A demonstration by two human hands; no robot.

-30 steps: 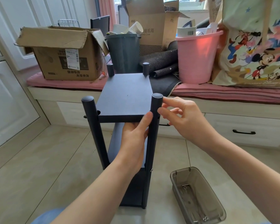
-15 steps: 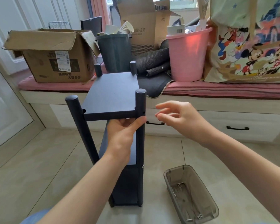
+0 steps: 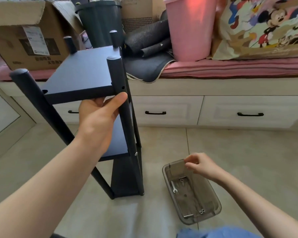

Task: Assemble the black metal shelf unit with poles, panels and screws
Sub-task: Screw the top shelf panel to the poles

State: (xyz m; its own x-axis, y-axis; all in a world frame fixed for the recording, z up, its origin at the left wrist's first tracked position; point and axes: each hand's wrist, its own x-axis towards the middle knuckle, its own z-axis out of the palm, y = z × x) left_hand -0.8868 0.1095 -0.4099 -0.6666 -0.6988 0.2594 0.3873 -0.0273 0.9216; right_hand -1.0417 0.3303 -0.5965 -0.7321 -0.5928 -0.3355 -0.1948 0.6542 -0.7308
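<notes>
The black shelf unit stands on the floor, its top panel (image 3: 83, 73) set between four poles. My left hand (image 3: 98, 117) holds that panel from below at its front right corner, thumb lying against the front right pole (image 3: 127, 131). An empty screw hole (image 3: 123, 87) shows in this pole at panel height, and a silver screw (image 3: 136, 153) sits lower at the middle panel. My right hand (image 3: 201, 166) hovers over the far end of the grey plastic tray (image 3: 213, 193), fingertips pinched together with nothing visible between them. In the tray lie a small wrench (image 3: 173, 186) and loose screws (image 3: 202, 211).
Behind the shelf runs a low bench with drawers (image 3: 167, 110). It carries a cardboard box (image 3: 29, 40), a dark bin (image 3: 100, 23), a pink bucket (image 3: 191, 28) and a printed bag (image 3: 265, 28). Tiled floor (image 3: 248, 160) surrounds shelf and tray.
My right hand left the front right pole top and dropped to the tray on the floor. My left hand kept its hold under the top panel. The view tilted down.
</notes>
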